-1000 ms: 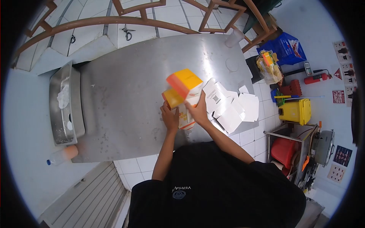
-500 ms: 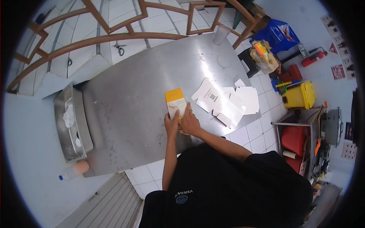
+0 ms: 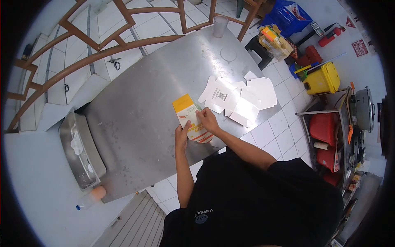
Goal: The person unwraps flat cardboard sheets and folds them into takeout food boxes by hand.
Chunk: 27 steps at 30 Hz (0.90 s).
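A yellow-and-white printed carton (image 3: 190, 117) is held over the metal table, its orange-patterned lower end towards my body. My left hand (image 3: 181, 136) grips the carton's left edge, the thumb lying on its printed face. My right hand (image 3: 208, 120) is closed at the right edge, with thumb and fingertips pinched on the cardboard there. Whether the carton is fully flat or partly raised, I cannot tell. To the right of it, several white unfolded cartons (image 3: 242, 99) lie overlapping, one with a printed QR code.
The steel table (image 3: 140, 94) has a steel basin (image 3: 84, 152) at its left end, beside a bottle (image 3: 91, 198). A plastic cup (image 3: 220, 26) stands at the far edge. Brown railing (image 3: 123, 48) runs behind. A yellow bin (image 3: 323, 78) and a shelf rack (image 3: 325, 111) stand to the right.
My right hand has shifted from the carton's lower part to its right edge, now pinching it. More of the carton's orange-printed face shows. The camera view has shifted slightly.
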Available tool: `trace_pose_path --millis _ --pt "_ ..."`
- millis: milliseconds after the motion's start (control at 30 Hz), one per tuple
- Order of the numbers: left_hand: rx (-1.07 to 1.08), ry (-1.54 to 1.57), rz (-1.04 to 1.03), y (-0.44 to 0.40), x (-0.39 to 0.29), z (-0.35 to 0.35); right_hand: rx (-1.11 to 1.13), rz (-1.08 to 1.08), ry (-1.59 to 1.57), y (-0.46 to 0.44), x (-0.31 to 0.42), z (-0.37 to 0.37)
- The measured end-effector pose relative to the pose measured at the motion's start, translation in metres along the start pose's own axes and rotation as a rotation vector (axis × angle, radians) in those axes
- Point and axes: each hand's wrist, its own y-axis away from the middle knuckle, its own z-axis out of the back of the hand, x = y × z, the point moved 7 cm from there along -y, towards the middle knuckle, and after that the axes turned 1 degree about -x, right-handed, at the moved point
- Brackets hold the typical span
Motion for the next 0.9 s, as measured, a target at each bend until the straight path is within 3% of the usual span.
trace_pose_path --millis 133,233,333,467,533,633,733,800,900 --pt "-0.119 -0.068 -0.056 0.002 -0.013 -0.005 0.191 0.067 -0.087 -0.003 0.017 -0.003" --pt "-0.221 -0.182 -0.102 0.006 -0.021 -0.014 0.203 0.154 0.188 -0.008 0.022 0.001" --pt "-0.25 -0.188 -0.095 0.007 -0.01 -0.014 0.189 0.089 0.166 -0.002 0.009 0.002" --pt "-0.281 -0.675 -0.283 -0.026 0.033 0.016 0.079 0.076 0.337 0.008 -0.018 0.004" --pt "-0.365 -0.784 -0.21 -0.014 0.034 0.016 0.057 -0.039 0.449 0.019 -0.014 0.011" --pt "-0.503 -0.818 -0.256 0.002 0.027 0.008 0.17 0.109 0.525 0.024 0.005 0.004" --pt "-0.551 -0.792 -0.248 0.023 0.011 -0.004 -0.051 0.43 0.611 0.034 0.05 0.001" --pt "-0.525 -0.829 -0.255 0.025 -0.001 -0.009 0.031 0.62 0.653 0.035 0.054 -0.013" --pt "-0.594 -1.152 -0.465 0.039 -0.029 -0.028 0.223 0.496 0.712 0.025 0.035 -0.03"
